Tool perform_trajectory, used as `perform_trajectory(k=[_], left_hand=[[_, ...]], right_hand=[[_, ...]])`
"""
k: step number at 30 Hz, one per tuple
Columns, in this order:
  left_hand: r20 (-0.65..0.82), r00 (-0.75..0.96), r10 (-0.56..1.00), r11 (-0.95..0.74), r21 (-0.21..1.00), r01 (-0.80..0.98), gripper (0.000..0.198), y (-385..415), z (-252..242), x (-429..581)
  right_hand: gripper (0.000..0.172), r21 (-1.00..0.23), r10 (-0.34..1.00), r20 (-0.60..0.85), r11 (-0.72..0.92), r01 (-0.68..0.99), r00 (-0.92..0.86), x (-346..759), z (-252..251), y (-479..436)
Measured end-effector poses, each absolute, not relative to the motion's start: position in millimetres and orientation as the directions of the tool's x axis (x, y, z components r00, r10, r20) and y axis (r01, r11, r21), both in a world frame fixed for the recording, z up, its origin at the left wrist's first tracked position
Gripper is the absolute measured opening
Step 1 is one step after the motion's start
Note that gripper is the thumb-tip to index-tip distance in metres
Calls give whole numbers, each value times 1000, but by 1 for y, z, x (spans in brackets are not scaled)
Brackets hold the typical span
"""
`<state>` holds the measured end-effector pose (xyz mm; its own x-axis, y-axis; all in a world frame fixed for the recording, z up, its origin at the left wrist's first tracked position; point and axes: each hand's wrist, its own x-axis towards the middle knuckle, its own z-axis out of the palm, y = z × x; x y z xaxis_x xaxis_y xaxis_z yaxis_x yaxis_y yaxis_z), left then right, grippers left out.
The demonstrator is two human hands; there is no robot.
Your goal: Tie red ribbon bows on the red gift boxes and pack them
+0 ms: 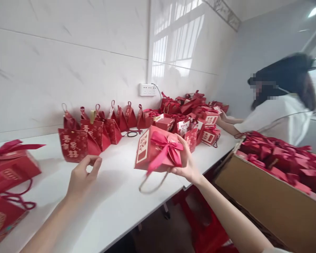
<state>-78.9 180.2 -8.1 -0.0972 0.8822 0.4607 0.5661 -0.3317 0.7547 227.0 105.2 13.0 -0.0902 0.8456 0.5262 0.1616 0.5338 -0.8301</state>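
Red cardboard gift box point(144, 149) with a pink ribbon bow is held up over the smooth white table point(116, 196), its right end partly hidden by the grasping right hand point(186, 167). Near a red paper bag point(72, 144), the left hand point(81, 175) curls; whether its thumb and forefinger meet, I cannot tell. Two red boxes point(18, 170) are cut off at left; the far red pile point(185, 105) overlaps beyond counting. One brown cardboard carton point(274, 196), one white socket strip point(147, 90) on the marbled wall point(94, 70), one person in white point(276, 116).
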Motion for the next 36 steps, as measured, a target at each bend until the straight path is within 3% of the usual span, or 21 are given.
perform_trajectory(k=[3, 6, 9, 12, 14, 16, 19, 21, 29, 36], left_hand=[[598, 28, 801, -570, 749, 337, 35, 141, 19, -29], [592, 238, 770, -634, 750, 186, 50, 99, 45, 23], [545, 283, 789, -603, 774, 194, 29, 72, 62, 58], [631, 294, 717, -684, 719, 125, 5, 57, 68, 76], [780, 304, 548, -829, 556, 68, 4, 48, 68, 82], [902, 321, 290, -957, 282, 71, 11, 37, 64, 88], [918, 395, -30, -982, -100, 159, 18, 19, 56, 97], [898, 425, -117, -958, -215, 191, 19, 10, 51, 103], [902, 402, -159, -938, -265, 222, 13, -2, 46, 117], [938, 309, -158, -965, -213, 155, 11, -3, 56, 123]], right_hand=[[104, -786, 831, 556, 515, 342, 25, 251, 9, 61], [103, -717, 811, 582, 478, 508, 57, 262, 11, 28], [101, -644, 773, 631, 476, 600, 65, 266, 20, 9], [100, -620, 751, 656, 476, 624, 79, 267, 27, -2], [99, -625, 742, 665, 486, 611, 91, 269, 29, -6], [98, -633, 736, 668, 484, 604, 110, 272, 28, -10], [100, -629, 719, 683, 489, 605, 128, 275, 26, -17], [99, -620, 696, 707, 521, 586, 129, 275, 24, -22], [96, -633, 686, 713, 544, 551, 144, 281, 26, -41], [95, -680, 719, 667, 484, 550, 192, 288, 26, -56]])
